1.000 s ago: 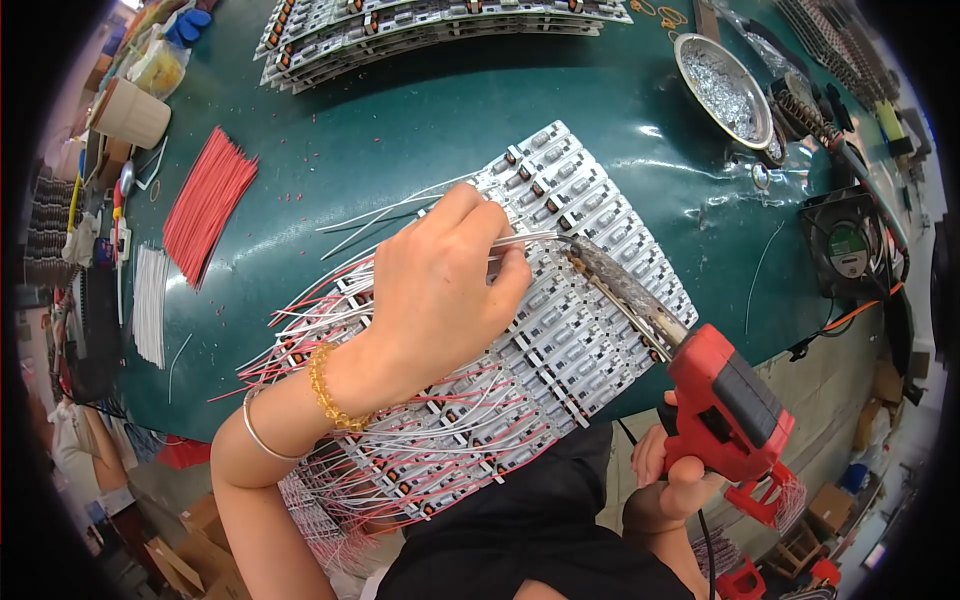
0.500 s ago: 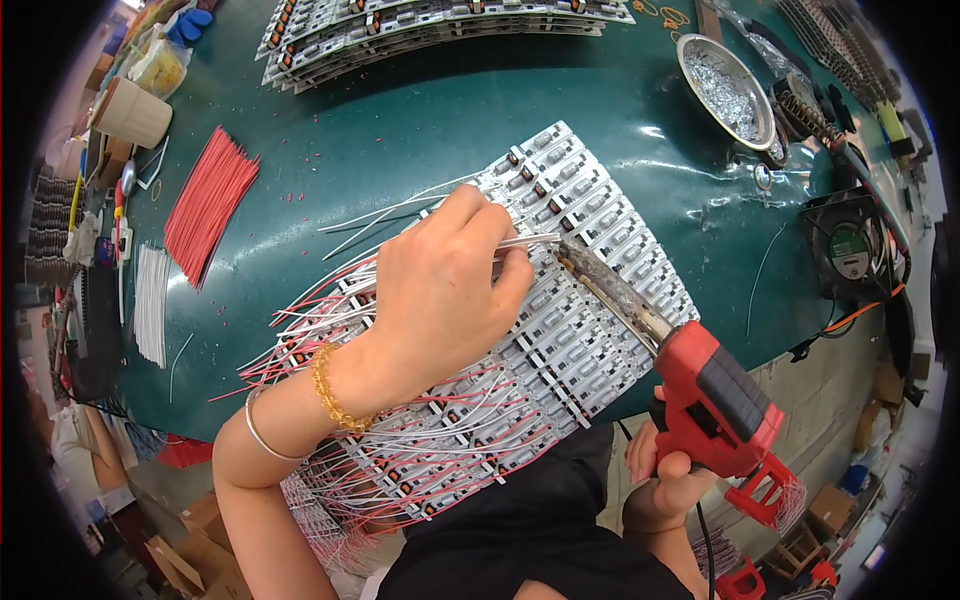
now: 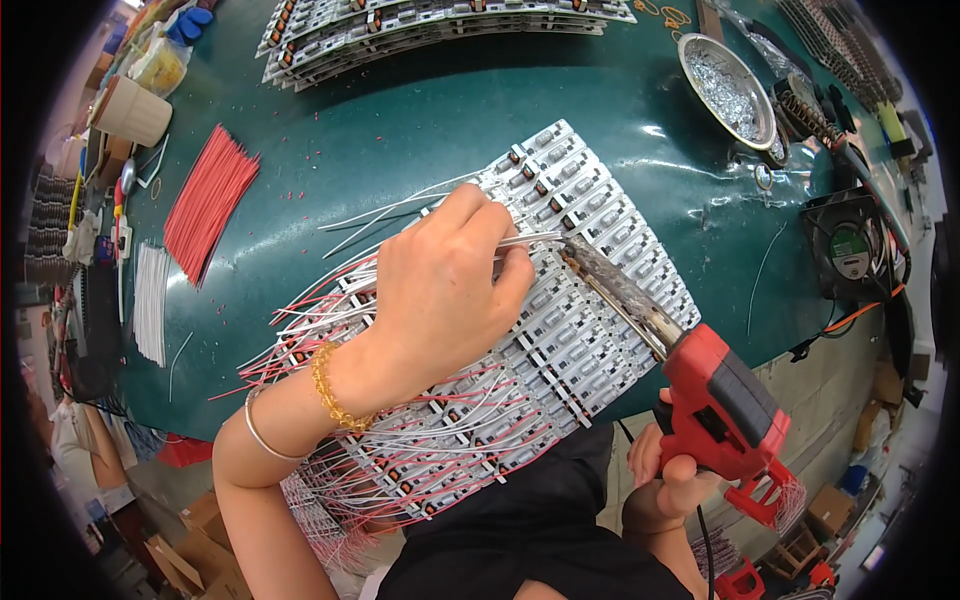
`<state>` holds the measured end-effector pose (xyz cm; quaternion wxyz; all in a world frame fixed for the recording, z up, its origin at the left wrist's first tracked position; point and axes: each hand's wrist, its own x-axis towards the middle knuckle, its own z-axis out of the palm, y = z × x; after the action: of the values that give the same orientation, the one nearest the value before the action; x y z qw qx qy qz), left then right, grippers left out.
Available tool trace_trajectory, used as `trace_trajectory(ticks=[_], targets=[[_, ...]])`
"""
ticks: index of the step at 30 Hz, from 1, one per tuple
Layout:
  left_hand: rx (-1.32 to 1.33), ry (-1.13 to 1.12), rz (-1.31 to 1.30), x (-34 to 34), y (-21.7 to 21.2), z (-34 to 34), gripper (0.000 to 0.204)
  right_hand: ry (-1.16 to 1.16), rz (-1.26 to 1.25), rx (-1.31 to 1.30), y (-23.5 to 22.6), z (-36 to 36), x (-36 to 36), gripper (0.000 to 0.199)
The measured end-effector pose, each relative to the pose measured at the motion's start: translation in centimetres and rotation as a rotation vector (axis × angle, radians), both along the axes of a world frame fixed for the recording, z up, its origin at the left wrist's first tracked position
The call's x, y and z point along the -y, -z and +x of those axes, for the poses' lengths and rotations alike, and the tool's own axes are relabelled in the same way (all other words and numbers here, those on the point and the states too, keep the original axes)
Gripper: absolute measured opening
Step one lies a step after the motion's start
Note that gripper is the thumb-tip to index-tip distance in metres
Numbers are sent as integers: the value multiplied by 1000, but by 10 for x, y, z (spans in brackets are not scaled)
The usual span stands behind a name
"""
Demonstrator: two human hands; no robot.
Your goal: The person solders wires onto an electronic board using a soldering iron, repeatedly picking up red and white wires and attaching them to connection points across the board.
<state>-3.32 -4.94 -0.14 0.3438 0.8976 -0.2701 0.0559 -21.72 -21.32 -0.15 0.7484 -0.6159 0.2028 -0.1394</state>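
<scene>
My left hand [image 3: 440,280] is closed in a pinch on a few white wires [image 3: 530,239], above a panel of circuit boards [image 3: 610,260]. The wires' tips reach the hot end of a red and black soldering gun [image 3: 725,395]. My right hand [image 3: 672,475] grips that gun by its handle from the lower right, with the tip slanting up and left over the boards. Red and white wires [image 3: 470,420] trail from the rows of boards beneath my left wrist. The left palm and the spot under it are hidden.
Red wires [image 3: 208,205] and white wires [image 3: 151,305] lie bundled on the green table at left. Stacked board panels [image 3: 440,40] stand at the back. A metal bowl of silvery scraps [image 3: 725,90] sits far right, with a small black fan [image 3: 852,245] nearer.
The soldering gun has shifted slightly to the right and down in my right hand. My left hand stays in the same place, still pinching the white wires.
</scene>
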Motion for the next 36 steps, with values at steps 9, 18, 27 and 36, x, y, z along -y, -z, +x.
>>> trace_trajectory(ticks=[9, 18, 27, 36], targets=[[-31, -9, -16, -1, -3, 1, 12, -5, -27, -24, -3, -4, 3, 85], [-18, -11, -23, 0, -2, 1, 12, -42, -26, 9, -4, -2, 4, 84], [-59, 17, 11, -3, -6, 1, 12, -4, -38, -32, 0, -1, 1, 85], [-136, 60, 34, -8, -11, 6, 12, -21, -37, -16, -1, -5, 5, 84]])
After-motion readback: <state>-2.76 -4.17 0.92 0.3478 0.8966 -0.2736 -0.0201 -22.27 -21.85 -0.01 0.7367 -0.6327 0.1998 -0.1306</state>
